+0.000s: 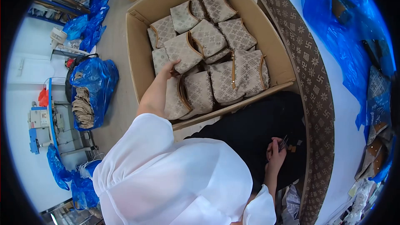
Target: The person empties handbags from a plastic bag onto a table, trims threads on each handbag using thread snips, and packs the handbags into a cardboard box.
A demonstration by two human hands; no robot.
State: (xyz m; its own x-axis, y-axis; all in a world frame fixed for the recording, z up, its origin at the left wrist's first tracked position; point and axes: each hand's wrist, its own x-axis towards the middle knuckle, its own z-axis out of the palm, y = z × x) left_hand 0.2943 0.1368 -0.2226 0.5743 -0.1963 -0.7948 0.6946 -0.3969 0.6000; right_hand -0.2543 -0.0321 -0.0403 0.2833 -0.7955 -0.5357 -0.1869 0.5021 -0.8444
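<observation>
My left hand [169, 70] reaches into a cardboard box [138, 46] on the left and grips the lower corner of a beige patterned pouch [180, 52] with brown trim. Several similar pouches lie around it in the box, one with a brown strap [233, 73] across it. My right hand [275, 153] rests over dark cloth on my lap, fingers curled round a small pair of metal thread snips [284, 142]. Small orange-brown scraps [293, 148] lie on the cloth beside it.
A brown patterned fabric strip [310, 79] edges the white table [333, 96] on the right, with blue plastic [346, 46] on top. On the left stand a blue bag of beige pieces [98, 85] and a sewing machine [41, 118].
</observation>
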